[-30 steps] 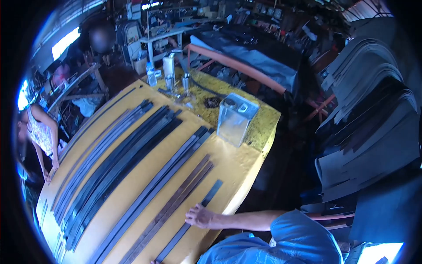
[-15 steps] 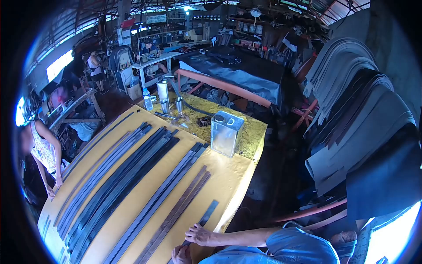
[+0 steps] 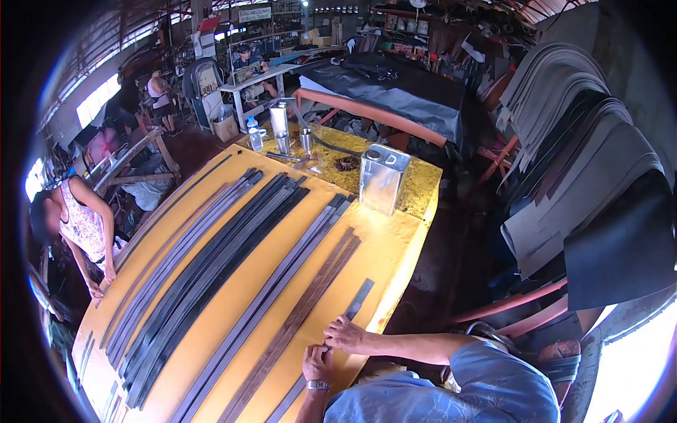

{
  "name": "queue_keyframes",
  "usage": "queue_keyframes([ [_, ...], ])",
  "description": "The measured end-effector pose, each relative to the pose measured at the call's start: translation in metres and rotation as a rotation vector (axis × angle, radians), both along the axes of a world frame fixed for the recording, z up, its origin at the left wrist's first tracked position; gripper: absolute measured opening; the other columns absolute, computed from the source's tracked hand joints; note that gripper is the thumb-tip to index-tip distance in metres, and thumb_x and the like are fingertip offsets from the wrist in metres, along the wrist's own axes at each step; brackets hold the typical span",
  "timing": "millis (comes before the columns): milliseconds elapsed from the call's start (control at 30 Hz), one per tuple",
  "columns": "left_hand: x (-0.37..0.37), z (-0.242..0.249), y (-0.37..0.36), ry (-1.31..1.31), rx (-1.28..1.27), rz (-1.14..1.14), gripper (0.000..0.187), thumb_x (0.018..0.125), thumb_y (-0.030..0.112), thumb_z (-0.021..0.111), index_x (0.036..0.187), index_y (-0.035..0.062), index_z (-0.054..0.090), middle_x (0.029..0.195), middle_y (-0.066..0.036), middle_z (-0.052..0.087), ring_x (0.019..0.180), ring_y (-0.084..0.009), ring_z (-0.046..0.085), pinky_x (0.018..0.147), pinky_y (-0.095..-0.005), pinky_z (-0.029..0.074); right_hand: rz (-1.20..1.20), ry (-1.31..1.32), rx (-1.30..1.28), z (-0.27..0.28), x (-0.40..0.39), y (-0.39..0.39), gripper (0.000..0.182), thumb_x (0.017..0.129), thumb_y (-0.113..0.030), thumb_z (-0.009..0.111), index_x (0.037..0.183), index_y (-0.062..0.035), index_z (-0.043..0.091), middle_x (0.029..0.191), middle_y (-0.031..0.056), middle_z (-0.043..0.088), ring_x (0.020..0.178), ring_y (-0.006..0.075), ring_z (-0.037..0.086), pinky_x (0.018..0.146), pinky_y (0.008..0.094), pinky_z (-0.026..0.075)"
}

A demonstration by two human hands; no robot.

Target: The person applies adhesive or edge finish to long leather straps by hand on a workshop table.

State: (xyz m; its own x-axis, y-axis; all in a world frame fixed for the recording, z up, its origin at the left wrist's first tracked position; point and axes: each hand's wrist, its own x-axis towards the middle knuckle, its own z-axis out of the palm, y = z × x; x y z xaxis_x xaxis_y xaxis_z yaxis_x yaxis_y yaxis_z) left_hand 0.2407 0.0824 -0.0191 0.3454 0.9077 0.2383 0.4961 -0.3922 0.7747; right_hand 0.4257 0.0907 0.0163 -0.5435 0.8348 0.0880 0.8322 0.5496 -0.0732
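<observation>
A narrow dark grey strip (image 3: 360, 297), which looks like leather, lies along the near right side of the yellow tabletop (image 3: 395, 250). My right hand (image 3: 343, 334) is on its middle part, fingers curled down around it. Just below, on the same strip, is my left hand (image 3: 316, 362), with a metal-banded watch on the wrist. Its fingers are bent and pinch the strip, partly hidden from above. Beside them run brown strips (image 3: 300, 317), then grey-purple strips (image 3: 271, 296) and a thick row of black strips (image 3: 211, 289).
A metal can (image 3: 383, 180) stands at the table's far right, near metal cups (image 3: 305, 140) and a water bottle (image 3: 254, 136). A co-worker (image 3: 88, 225) leans over the left edge. Hides (image 3: 564, 141) hang at right; a black-covered table (image 3: 388, 92) stands behind.
The view has tilted downward, so table and hands appear higher and further right. My left wrist and watch now show. Both hands stay on the strip.
</observation>
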Motion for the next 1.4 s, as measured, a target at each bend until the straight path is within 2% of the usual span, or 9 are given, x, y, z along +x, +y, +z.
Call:
queue_keyframes([
  [167, 0.002, -0.001, 0.001, 0.039, 0.124, 0.011, 0.020, 0.081, 0.015, 0.075, 0.088, 0.0091, 0.057, 0.092, -0.011, 0.065, 0.087, -0.0333, 0.062, 0.073, -0.0451, 0.051, -0.047, -0.022, -0.005, 0.007, -0.006, -0.004, 0.014, 0.081, -0.014, 0.065, 0.094, -0.0164, 0.070, 0.099, 0.0018, 0.061, 0.103, 0.0207, 0.058, 0.090, 0.0443, 0.041],
  [433, 0.003, 0.002, 0.001, 0.029, 0.116, 0.019, 0.019, 0.081, 0.014, 0.074, 0.087, 0.0089, 0.057, 0.093, -0.010, 0.065, 0.088, -0.0335, 0.062, 0.073, -0.0444, 0.051, -0.045, -0.012, -0.035, 0.013, -0.005, -0.004, 0.014, 0.080, -0.012, 0.065, 0.093, -0.0148, 0.069, 0.098, 0.0022, 0.061, 0.103, 0.0217, 0.058, 0.090, 0.0451, 0.040],
  [600, 0.004, 0.016, -0.001, 0.052, 0.020, 0.030, 0.017, 0.080, 0.016, 0.073, 0.091, 0.0096, 0.061, 0.096, -0.010, 0.066, 0.090, -0.0315, 0.063, 0.077, -0.0444, 0.051, 0.028, 0.080, -0.053, 0.007, 0.003, 0.000, 0.015, 0.080, -0.012, 0.064, 0.094, -0.0145, 0.069, 0.100, 0.0032, 0.061, 0.103, 0.0219, 0.058, 0.089, 0.0451, 0.040],
  [800, 0.022, 0.009, -0.008, 0.178, -0.052, 0.142, 0.018, 0.080, 0.018, 0.070, 0.091, 0.0077, 0.061, 0.095, -0.014, 0.062, 0.093, -0.0345, 0.059, 0.083, -0.0466, 0.046, 0.101, 0.232, 0.106, -0.009, 0.017, 0.008, 0.008, 0.082, -0.017, 0.058, 0.087, -0.0126, 0.063, 0.102, 0.0057, 0.059, 0.102, 0.0236, 0.057, 0.085, 0.0450, 0.040],
  [867, 0.026, 0.009, -0.011, 0.238, -0.011, 0.230, 0.017, 0.080, 0.016, 0.070, 0.090, 0.0079, 0.060, 0.096, -0.014, 0.062, 0.093, -0.0344, 0.059, 0.083, -0.0461, 0.046, 0.148, 0.230, 0.067, -0.013, 0.019, 0.009, 0.008, 0.082, -0.017, 0.059, 0.088, -0.0128, 0.061, 0.101, 0.0057, 0.057, 0.101, 0.0238, 0.057, 0.083, 0.0450, 0.040],
  [1100, 0.025, 0.016, -0.011, 0.167, 0.054, 0.211, 0.020, 0.077, 0.008, 0.073, 0.092, 0.0057, 0.060, 0.096, -0.015, 0.062, 0.090, -0.0355, 0.060, 0.079, -0.0461, 0.049, 0.175, 0.284, 0.098, -0.022, 0.020, 0.011, 0.009, 0.082, -0.019, 0.058, 0.089, -0.0132, 0.060, 0.101, 0.0060, 0.057, 0.101, 0.0239, 0.056, 0.082, 0.0444, 0.039],
  [1133, 0.023, 0.014, -0.011, 0.170, 0.054, 0.212, 0.020, 0.077, 0.008, 0.073, 0.092, 0.0057, 0.060, 0.096, -0.015, 0.062, 0.090, -0.0355, 0.060, 0.079, -0.0461, 0.049, 0.174, 0.276, 0.062, -0.022, 0.020, 0.011, 0.010, 0.085, -0.020, 0.055, 0.089, -0.0129, 0.060, 0.100, 0.0079, 0.057, 0.101, 0.0261, 0.057, 0.084, 0.0474, 0.040],
  [1167, 0.021, 0.011, -0.011, 0.168, 0.042, 0.202, 0.020, 0.078, 0.011, 0.074, 0.092, 0.0066, 0.061, 0.097, -0.014, 0.063, 0.093, -0.0348, 0.060, 0.081, -0.0462, 0.049, 0.172, 0.265, 0.027, -0.020, 0.020, 0.012, 0.012, 0.087, -0.022, 0.052, 0.089, -0.0125, 0.059, 0.099, 0.0097, 0.056, 0.101, 0.0283, 0.058, 0.086, 0.0504, 0.040],
  [1400, 0.014, -0.004, -0.009, 0.141, 0.045, 0.173, 0.025, 0.077, 0.018, 0.075, 0.097, 0.0071, 0.064, 0.100, -0.014, 0.064, 0.099, -0.0339, 0.060, 0.087, -0.0464, 0.048, 0.165, 0.276, 0.000, -0.014, 0.020, 0.010, 0.014, 0.087, -0.024, 0.052, 0.090, -0.0125, 0.060, 0.100, 0.0094, 0.058, 0.102, 0.0268, 0.057, 0.085, 0.0483, 0.039],
])
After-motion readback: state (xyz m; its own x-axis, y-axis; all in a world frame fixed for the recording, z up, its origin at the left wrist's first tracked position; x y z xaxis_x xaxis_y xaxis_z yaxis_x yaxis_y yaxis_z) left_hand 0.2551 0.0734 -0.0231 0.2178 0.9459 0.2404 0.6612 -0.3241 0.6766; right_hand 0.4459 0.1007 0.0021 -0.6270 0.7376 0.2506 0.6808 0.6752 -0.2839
